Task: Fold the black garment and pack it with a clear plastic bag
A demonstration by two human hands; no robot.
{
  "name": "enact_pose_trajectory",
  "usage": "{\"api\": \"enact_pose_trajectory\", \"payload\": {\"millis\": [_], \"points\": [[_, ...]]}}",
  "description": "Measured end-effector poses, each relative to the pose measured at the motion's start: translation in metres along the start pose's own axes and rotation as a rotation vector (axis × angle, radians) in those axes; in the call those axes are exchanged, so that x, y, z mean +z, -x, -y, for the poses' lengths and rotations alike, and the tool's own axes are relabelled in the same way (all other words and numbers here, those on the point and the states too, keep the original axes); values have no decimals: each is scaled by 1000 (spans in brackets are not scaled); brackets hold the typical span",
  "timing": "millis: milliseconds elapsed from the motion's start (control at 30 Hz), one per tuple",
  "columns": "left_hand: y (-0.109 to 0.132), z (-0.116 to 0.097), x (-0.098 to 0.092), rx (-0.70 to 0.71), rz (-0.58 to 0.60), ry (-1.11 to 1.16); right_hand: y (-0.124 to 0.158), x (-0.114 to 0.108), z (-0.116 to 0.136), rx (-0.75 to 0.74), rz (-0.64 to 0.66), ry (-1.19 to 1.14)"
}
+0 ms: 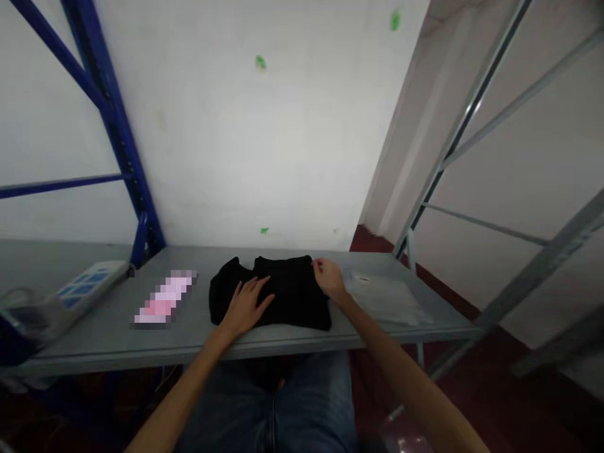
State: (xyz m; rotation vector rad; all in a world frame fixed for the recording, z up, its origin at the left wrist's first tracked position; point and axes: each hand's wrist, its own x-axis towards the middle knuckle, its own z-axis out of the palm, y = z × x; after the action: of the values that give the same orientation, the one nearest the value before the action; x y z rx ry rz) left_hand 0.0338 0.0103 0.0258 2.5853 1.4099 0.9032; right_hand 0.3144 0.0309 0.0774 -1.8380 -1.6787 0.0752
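Note:
A black cloth garment [287, 292] lies spread on the grey shelf top [189, 336] in front of me; its exact kind is hard to make out. My left hand [246, 305] rests flat on the garment's left part, fingers spread. At the garment's upper right edge, my right hand [329, 278] has its fingers pinched together on the black cloth. Just right of that hand lies a clear plastic bag [384, 297] with a small white label near its top.
To the left, a blurred-out pink and white flat item [165, 299] lies on the shelf. Further left is a white box-like object with blue squares [87, 286]. A blue upright [117, 138] and a grey metal frame [453, 145] flank the shelf, with a white wall [283, 145] behind.

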Motion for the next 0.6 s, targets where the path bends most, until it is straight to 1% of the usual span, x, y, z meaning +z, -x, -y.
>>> {"api": "enact_pose_trajectory", "payload": {"millis": [33,100,133,167,200,300,433,533,600], "points": [[-3,-1,-1,-2,-5,0,5,1,5,6,116,11],[-10,-5,-5,7,-14,-7,13,6,15,66,356,-26],[-13,-7,-7,17,-17,-7,14,10,20,99,441,-65],[-16,-9,-9,25,-19,1,15,14,24,127,490,-101],[-19,-12,-11,29,-22,16,14,16,27,145,503,-128],[-26,-20,-14,36,-49,77,8,17,28,152,421,-157],[-30,-31,-9,41,-94,124,5,3,18,152,292,-152],[-30,-37,0,46,-58,113,16,-7,11,117,164,-27],[-28,-38,5,38,-42,74,26,-10,11,94,116,99]]}}
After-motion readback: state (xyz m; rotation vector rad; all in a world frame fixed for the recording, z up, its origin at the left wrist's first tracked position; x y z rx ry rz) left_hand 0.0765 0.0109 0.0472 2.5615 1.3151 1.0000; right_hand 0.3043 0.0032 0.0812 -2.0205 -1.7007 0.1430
